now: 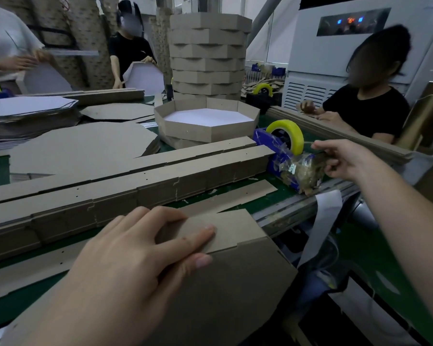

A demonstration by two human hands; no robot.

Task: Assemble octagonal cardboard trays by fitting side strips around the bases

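Green desk (280, 193) is crowded up to its near edge: long stacks of side strips (110, 186) cross the middle and leave only a narrow free lane in front. At lower centre the left hand (135, 250) pinches one side strip (233, 227) between thumb and forefinger against the brown base (235, 295), which overhangs the desk edge and is cut off at the bottom. At right, the right hand (343, 161) has its fingers pinching the tape (279, 126) at the blue dispenser (276, 162); the thin tape end is hard to see.
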